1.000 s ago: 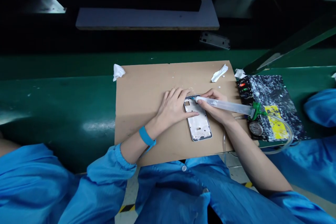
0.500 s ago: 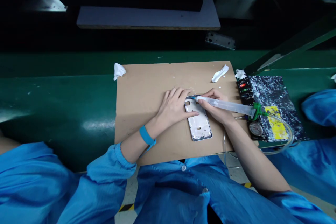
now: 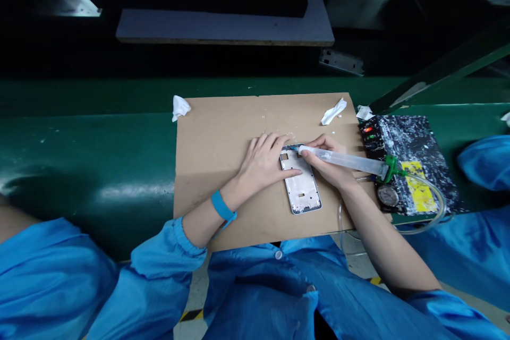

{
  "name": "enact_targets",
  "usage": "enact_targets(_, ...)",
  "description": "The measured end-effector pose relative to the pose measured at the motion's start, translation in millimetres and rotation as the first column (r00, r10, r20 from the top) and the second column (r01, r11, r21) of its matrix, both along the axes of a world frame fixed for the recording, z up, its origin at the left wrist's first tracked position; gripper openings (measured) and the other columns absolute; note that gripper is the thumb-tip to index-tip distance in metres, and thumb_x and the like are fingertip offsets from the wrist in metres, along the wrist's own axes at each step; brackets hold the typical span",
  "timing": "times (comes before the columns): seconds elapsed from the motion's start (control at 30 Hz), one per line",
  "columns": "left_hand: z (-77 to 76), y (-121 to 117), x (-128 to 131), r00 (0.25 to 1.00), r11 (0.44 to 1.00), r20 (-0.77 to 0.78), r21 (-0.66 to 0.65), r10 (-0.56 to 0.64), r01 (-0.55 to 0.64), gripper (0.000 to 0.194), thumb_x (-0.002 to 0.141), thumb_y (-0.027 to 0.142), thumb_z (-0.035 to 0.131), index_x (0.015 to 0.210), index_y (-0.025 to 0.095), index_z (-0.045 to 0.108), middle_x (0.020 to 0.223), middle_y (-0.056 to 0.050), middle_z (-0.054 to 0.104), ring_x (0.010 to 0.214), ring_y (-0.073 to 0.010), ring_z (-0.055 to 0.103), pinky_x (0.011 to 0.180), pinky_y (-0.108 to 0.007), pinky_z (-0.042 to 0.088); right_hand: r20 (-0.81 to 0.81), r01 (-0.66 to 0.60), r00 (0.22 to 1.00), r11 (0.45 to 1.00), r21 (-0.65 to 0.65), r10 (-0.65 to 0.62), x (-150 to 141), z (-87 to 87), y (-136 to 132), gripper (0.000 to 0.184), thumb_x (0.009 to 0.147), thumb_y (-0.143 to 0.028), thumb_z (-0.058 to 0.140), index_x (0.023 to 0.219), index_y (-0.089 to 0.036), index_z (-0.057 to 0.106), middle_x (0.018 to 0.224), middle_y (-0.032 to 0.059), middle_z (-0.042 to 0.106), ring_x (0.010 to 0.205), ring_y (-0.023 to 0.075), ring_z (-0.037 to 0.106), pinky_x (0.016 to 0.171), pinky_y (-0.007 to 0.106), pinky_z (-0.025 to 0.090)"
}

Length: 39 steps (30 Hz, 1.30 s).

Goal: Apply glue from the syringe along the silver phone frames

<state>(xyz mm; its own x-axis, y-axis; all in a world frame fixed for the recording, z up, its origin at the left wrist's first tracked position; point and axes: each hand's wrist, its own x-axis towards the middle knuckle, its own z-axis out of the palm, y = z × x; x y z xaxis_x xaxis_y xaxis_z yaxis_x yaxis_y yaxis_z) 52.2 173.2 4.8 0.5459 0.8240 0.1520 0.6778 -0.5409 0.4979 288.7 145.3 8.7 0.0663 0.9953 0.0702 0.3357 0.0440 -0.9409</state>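
A silver phone frame [image 3: 305, 187] with small cutouts lies on a sheet of brown cardboard [image 3: 215, 127]. My left hand [image 3: 263, 163] rests over its left side, fingers stretched out and thumb lying across the frame. The index fingertip is at the frame's top edge. In my right hand [image 3: 329, 162] is a translucent dispensing syringe [image 3: 350, 161], gripped near its front end between thumb and fingers. Its blue tip points left and meets the top part of the frame; whether it touches cannot be made out. A green cap joins the syringe to a clear hose [image 3: 432, 186].
A paint-spattered black controller box [image 3: 414, 138] with a gauge stands right of the cardboard. Crumpled white tissues [image 3: 181, 108] lie at the far corners. Another metal frame [image 3: 341, 61] lies beyond the green bench edge. People in blue sleeves [image 3: 48, 271] sit on both sides.
The metal frame beyond the bench has shifted slightly to the right. The person's arm at the left has moved a little. My hands, the syringe and the phone frame look almost unchanged.
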Motion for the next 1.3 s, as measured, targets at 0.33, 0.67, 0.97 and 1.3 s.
enact_targets(0.33, -0.1, 0.2, -0.3, 1.0, 1.0, 0.008, -0.007, 0.003, -0.003, 0.094, 0.094, 0.079, 0.085, 0.164, 0.022, 0.058, 0.147, -0.014, 0.07, 0.137, -0.0364, 0.063, 0.119, -0.051, 0.048, -0.026, -0.008, 1.0, 1.0, -0.002, 0.007, 0.4, 1.8, -0.3, 0.033, 0.089, -0.051, 0.093, 0.093, -0.024, 0.074, 0.089, 0.0063, 0.079, 0.075, 0.0205, 0.07, 0.066, 0.035, 0.058)
enact_targets(0.67, 1.0, 0.3, 1.0, 1.0, 1.0, -0.002, -0.017, 0.004, -0.004, 0.096, 0.092, 0.077, 0.089, 0.164, 0.022, 0.058, 0.149, -0.014, 0.07, 0.139, -0.0362, 0.063, 0.12, -0.051, 0.048, -0.013, 0.001, 1.0, 1.0, -0.018, -0.001, 0.7, 2.9, -0.4, 0.032, 0.088, -0.049, 0.091, 0.092, -0.024, 0.072, 0.087, 0.0051, 0.078, 0.074, 0.019, 0.069, 0.065, 0.034, 0.057)
enact_targets(0.97, -0.9, 0.7, 0.7, 1.0, 1.0, -0.002, -0.012, 0.008, -0.008, 0.094, 0.091, 0.077, 0.089, 0.162, 0.022, 0.059, 0.147, -0.013, 0.07, 0.137, -0.0355, 0.063, 0.119, -0.05, 0.049, -0.013, 0.006, 1.0, 1.0, 0.002, -0.006, -0.3, 2.4, -0.3, 0.032, 0.09, -0.05, 0.091, 0.091, -0.025, 0.071, 0.087, 0.0056, 0.077, 0.074, 0.02, 0.068, 0.064, 0.035, 0.057)
enact_targets(1.3, 2.9, 0.0, 0.7, 1.0, 0.999, -0.017, -0.035, 0.003, -0.004, 0.096, 0.092, 0.076, 0.088, 0.165, 0.022, 0.057, 0.147, -0.014, 0.07, 0.139, -0.036, 0.062, 0.12, -0.051, 0.048, -0.019, -0.015, 1.0, 1.0, 0.004, 0.015, 1.3, 1.0, -0.6, 0.041, 0.092, -0.058, 0.091, 0.092, -0.025, 0.068, 0.094, 0.0074, 0.08, 0.079, 0.0217, 0.072, 0.067, 0.036, 0.059)
